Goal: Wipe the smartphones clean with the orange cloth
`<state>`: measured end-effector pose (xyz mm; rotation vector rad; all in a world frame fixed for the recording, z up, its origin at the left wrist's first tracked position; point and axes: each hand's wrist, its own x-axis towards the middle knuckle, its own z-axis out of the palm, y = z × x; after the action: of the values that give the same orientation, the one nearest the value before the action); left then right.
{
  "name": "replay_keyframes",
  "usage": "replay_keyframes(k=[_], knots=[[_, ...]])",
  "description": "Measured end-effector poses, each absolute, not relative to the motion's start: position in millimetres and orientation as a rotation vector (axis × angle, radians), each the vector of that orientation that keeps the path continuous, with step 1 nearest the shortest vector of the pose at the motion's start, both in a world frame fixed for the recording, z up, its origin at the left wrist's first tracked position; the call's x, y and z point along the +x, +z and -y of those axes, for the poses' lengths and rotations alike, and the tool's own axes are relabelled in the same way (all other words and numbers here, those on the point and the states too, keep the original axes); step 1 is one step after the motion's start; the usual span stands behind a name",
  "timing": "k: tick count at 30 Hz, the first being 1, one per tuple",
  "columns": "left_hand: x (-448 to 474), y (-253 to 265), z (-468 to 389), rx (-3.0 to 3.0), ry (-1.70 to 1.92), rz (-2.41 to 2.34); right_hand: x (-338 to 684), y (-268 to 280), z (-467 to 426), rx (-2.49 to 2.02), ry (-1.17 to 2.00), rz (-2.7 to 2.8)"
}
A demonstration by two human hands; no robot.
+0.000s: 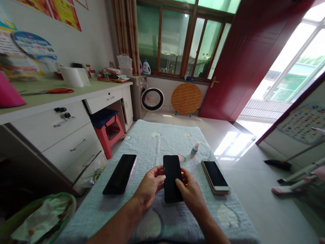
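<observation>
A black smartphone (172, 179) is held upright between both hands above the cloth-covered table, its dark screen towards me. My left hand (150, 185) grips its left edge, thumb and fingers closed on the side. From the right, my right hand (190, 188) holds it with the thumb over the front and the fingers behind, partly hidden. On the cloth to the left lies a larger black phone (120, 174). A white-framed phone (215, 176), in what looks like a case, lies to the right. Behind it stands a small spray bottle (194, 150).
A light blue patterned cloth (157, 142) covers the table. At the left are a desk (66, 132) with drawers, a red stool (108, 132) and a green waste bin (72, 203). Further back stand a washing machine (138, 91) with its door open and a round wooden tabletop (186, 98).
</observation>
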<state>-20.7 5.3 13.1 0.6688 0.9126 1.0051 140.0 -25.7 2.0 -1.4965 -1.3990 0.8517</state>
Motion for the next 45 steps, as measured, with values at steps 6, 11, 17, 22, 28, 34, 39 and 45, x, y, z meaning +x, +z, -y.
replay_keyframes(k=[6, 11, 17, 22, 28, 34, 39, 45], knots=[[-18.3, 10.6, -4.3, 0.701, 0.935, -0.943, 134.5, 8.1, 37.1, -1.773, 0.456, 1.656], [-14.2, 4.1, -4.6, 0.747, 0.944, -0.925, 130.8, 8.2, 36.8, -1.877, 0.272, 1.761], [-16.5, 6.6, -4.2, 0.919, 0.888, -0.846, 136.0, 9.3, 36.3, -1.898, 0.099, 1.762], [-33.3, -4.7, -14.2, 1.161, 0.994, -1.038, 168.2, 10.2, 34.0, -1.940, -0.033, 1.723], [-49.7, -26.9, -22.2, 1.579, 1.089, -1.267, 226.3, 19.8, 30.4, -2.241, -0.197, 1.507], [-46.8, -27.8, -19.3, 1.772, 1.088, -1.265, 257.9, 17.3, 24.3, -2.491, -0.268, 1.340], [-47.1, -29.9, -20.1, 1.827, 1.071, -1.276, 260.5, 9.6, 21.3, -2.519, -0.270, 1.356], [-46.8, -30.2, -18.9, 1.844, 1.056, -1.284, 258.1, 8.5, 21.4, -2.524, -0.240, 1.399]])
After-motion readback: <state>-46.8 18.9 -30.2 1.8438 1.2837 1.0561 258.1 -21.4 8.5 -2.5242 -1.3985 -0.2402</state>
